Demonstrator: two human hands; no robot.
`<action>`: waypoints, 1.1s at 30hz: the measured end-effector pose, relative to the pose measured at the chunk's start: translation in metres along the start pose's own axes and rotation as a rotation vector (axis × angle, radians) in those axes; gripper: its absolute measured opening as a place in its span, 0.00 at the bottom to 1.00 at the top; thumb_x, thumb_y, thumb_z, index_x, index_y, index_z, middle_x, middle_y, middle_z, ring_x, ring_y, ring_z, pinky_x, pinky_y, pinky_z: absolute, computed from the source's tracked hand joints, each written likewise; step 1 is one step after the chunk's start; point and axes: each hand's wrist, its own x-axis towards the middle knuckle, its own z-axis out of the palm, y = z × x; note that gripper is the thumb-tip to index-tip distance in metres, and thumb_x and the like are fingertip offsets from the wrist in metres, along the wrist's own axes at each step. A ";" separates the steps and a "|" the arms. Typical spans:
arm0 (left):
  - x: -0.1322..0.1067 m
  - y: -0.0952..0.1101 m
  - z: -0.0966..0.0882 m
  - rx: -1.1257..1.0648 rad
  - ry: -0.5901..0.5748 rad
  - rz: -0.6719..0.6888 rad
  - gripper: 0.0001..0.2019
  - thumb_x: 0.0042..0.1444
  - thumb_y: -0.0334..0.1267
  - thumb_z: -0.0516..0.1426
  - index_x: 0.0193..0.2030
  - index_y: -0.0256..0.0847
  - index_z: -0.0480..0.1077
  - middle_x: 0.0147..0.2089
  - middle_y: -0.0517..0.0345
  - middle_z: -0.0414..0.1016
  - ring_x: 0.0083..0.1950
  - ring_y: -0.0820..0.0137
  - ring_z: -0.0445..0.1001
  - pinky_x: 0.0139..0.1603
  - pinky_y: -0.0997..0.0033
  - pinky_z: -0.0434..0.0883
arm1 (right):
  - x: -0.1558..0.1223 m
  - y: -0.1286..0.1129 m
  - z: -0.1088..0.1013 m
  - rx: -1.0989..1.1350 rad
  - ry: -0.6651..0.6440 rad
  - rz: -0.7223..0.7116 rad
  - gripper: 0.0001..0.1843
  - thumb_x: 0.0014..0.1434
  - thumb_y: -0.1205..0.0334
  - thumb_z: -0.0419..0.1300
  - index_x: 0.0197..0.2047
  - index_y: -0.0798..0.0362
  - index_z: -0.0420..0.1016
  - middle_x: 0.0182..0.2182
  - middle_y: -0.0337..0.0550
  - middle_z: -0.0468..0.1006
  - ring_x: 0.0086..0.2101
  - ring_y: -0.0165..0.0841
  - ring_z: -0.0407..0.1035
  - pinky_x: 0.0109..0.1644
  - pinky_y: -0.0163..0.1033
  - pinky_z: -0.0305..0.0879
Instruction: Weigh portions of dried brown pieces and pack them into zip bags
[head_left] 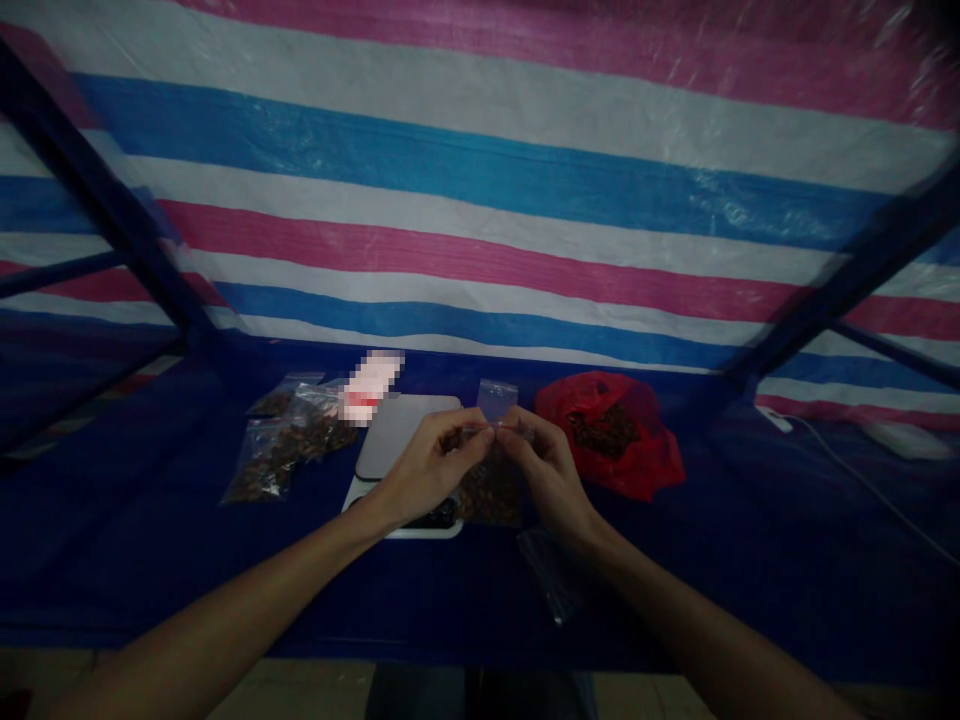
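Both hands meet over the middle of the blue table, pinching the top edge of a clear zip bag (pixel 491 492) that holds small brown pieces. My left hand (pixel 442 450) is closed on the bag's top, thumb and fingertips pressed together. Opposite it, my right hand (pixel 544 455) grips the same edge, its thumb nearly touching the left one. A white kitchen scale (pixel 397 440) stands partly behind my left hand and wrist. Right of my hands sits an open red plastic bag (pixel 652 450) with more brown pieces inside.
Several filled zip bags (pixel 262 465) lie left of the scale, near a blurred pink-white packet or card (pixel 371 388). Flat clear bags (pixel 551 575) lie below my right hand, and another clear bag (pixel 497 398) is behind my hands. A white cable (pixel 862 470) runs along the right side.
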 end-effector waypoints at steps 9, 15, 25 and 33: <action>0.002 0.004 -0.010 0.126 -0.050 0.020 0.18 0.65 0.46 0.54 0.28 0.38 0.68 0.26 0.63 0.63 0.30 0.74 0.62 0.29 0.76 0.58 | 0.005 -0.009 -0.008 -0.052 -0.119 -0.045 0.17 0.66 0.50 0.61 0.31 0.54 0.72 0.26 0.36 0.66 0.29 0.28 0.60 0.33 0.33 0.56; 0.009 0.017 -0.017 0.237 -0.017 0.069 0.20 0.65 0.46 0.54 0.25 0.36 0.70 0.24 0.62 0.65 0.28 0.75 0.62 0.30 0.75 0.59 | 0.023 -0.005 -0.021 -0.020 -0.103 -0.017 0.17 0.56 0.49 0.70 0.28 0.56 0.79 0.24 0.41 0.79 0.26 0.31 0.70 0.32 0.35 0.64; -0.007 0.018 -0.078 -0.029 0.400 -0.007 0.16 0.58 0.51 0.62 0.40 0.39 0.80 0.41 0.53 0.83 0.42 0.64 0.79 0.41 0.68 0.73 | 0.009 -0.064 -0.084 -0.515 0.012 -0.189 0.21 0.68 0.51 0.55 0.55 0.53 0.79 0.40 0.47 0.85 0.38 0.38 0.79 0.45 0.43 0.73; -0.040 0.012 -0.166 -0.161 0.748 -0.350 0.23 0.42 0.53 0.71 0.37 0.39 0.72 0.26 0.68 0.75 0.27 0.74 0.71 0.29 0.76 0.70 | 0.005 -0.033 -0.187 -1.195 -0.234 0.023 0.14 0.54 0.75 0.56 0.36 0.56 0.83 0.37 0.50 0.84 0.39 0.39 0.77 0.47 0.40 0.71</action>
